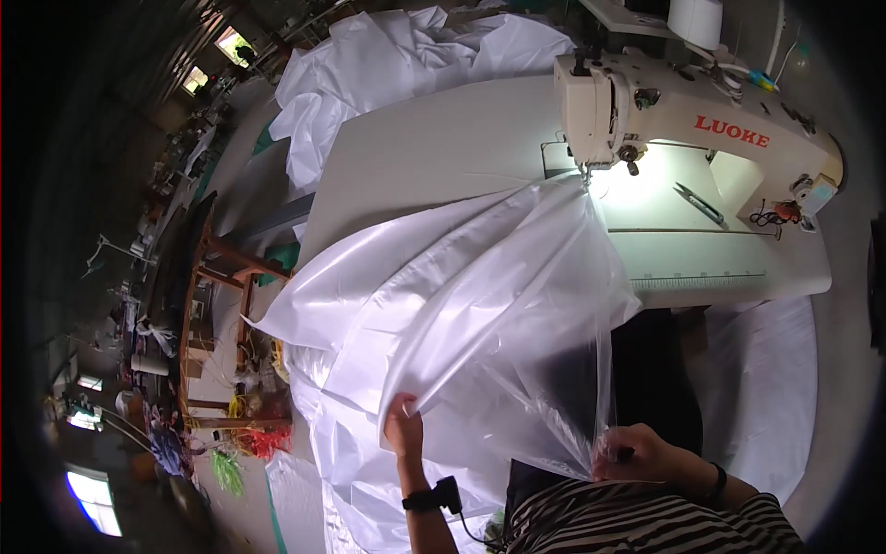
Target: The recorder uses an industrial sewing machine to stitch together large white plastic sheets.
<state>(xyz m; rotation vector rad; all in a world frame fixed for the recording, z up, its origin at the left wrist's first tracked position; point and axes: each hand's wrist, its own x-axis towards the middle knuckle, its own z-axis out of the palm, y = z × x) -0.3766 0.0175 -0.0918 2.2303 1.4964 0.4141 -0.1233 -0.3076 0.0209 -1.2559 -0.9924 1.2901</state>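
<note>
A large sheet of translucent white plastic film (pixel 434 277) spreads from the sewing machine's needle area down over the table's front edge and my lap. Its upper end narrows into gathered folds under the presser foot (pixel 585 175) of the white sewing machine (pixel 674 115). My left hand (pixel 403 427) is closed on a fold of the film at the lower left. Close to my body, my right hand (pixel 632 452) pinches the film's clear right edge, drawing it into taut creases up toward the needle.
Thread snips (pixel 700 203) lie on the lit machine bed, right of the needle. More white film (pixel 415 60) is heaped behind the table (pixel 388 148). A wooden frame (pixel 217 268) stands to the left, with red strands (pixel 268 434) on the floor near it.
</note>
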